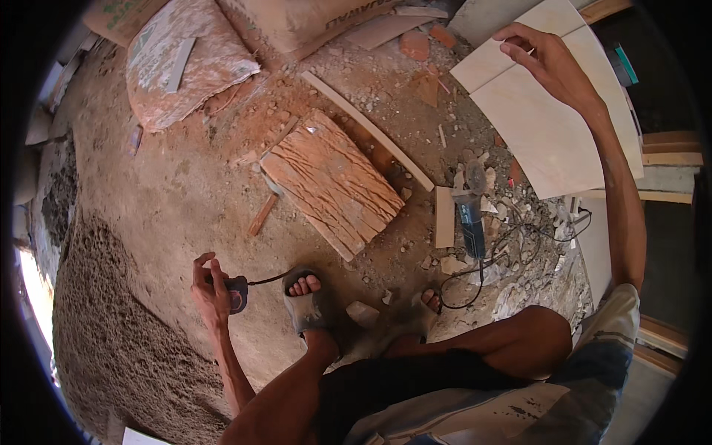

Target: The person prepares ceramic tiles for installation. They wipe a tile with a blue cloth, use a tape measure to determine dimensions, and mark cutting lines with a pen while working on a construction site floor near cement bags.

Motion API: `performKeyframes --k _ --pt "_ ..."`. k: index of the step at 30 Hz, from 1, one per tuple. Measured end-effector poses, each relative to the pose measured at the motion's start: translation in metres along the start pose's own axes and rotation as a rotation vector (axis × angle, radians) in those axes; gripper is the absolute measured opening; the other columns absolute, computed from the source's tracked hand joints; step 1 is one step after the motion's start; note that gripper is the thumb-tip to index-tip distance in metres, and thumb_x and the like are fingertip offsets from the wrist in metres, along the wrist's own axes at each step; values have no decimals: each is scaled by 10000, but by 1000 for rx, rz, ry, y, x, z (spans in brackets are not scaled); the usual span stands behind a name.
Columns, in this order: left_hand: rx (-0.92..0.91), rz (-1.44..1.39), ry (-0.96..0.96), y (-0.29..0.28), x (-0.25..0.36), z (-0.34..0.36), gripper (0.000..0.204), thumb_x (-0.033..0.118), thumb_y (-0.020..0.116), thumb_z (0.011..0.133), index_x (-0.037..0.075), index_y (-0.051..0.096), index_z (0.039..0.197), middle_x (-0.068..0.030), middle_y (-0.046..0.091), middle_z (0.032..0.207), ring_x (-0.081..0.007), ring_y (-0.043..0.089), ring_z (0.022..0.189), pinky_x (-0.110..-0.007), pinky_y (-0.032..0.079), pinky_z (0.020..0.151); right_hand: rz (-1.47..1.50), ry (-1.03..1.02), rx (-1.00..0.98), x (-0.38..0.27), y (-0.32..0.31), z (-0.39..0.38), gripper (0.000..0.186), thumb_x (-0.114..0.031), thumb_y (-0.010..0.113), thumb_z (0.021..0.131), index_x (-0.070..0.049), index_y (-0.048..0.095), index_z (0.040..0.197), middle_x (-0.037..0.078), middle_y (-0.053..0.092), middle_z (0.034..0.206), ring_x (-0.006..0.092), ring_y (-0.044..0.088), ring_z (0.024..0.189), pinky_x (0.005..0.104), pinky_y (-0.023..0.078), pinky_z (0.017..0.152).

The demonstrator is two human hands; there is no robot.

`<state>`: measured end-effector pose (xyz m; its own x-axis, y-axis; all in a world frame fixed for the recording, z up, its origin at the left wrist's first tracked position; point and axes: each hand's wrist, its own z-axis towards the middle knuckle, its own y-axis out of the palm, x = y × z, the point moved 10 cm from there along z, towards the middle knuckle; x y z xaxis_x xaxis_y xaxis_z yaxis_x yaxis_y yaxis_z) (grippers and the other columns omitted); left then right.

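The right hand [547, 61] is resting with fingers curled loosely over the edge of the pale tile [545, 122], which is leaning upper right; rigid, heavy, brittle, best gripped at opposite edges. The left hand [213, 291] is clamping what appears to be a tape measure [237, 294] beside the sandal [302, 305].

Two packages noted, both cement-type sacks at the top of the view. One sack [189, 63] lay on the dirt at upper left: bulging, pillow-shaped, pale grey-white under reddish dust, green printing toward its upper edge, a pale flat strip lying across it. A second sack [311, 22] lay just beside it to the right, tan-brown, largely cut off by the frame's top edge. No signs or screens seen.
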<state>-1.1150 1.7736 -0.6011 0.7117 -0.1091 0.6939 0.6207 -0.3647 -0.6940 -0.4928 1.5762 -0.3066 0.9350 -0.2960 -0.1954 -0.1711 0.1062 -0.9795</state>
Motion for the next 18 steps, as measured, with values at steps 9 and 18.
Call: performKeyframes --k 9,18 --pt "-226 327 151 63 -16 6 273 322 529 1148 90 670 1171 -128 703 663 -294 708 560 -444 518 542 -462 476 758 215 -82 -275 351 -267 708 1061 -105 702 1372 131 771 1244 299 737 1128 427 580 945" --pt "-184 353 216 91 -26 9 201 258 512 1152 123 658 1178 -125 710 742 -357 721 680 -480 529 624 -396 1021 1229 355 -73 -487 778 -445 780 957 127 579 1445 336 627 1420 440 638 1291 504 495 1125"
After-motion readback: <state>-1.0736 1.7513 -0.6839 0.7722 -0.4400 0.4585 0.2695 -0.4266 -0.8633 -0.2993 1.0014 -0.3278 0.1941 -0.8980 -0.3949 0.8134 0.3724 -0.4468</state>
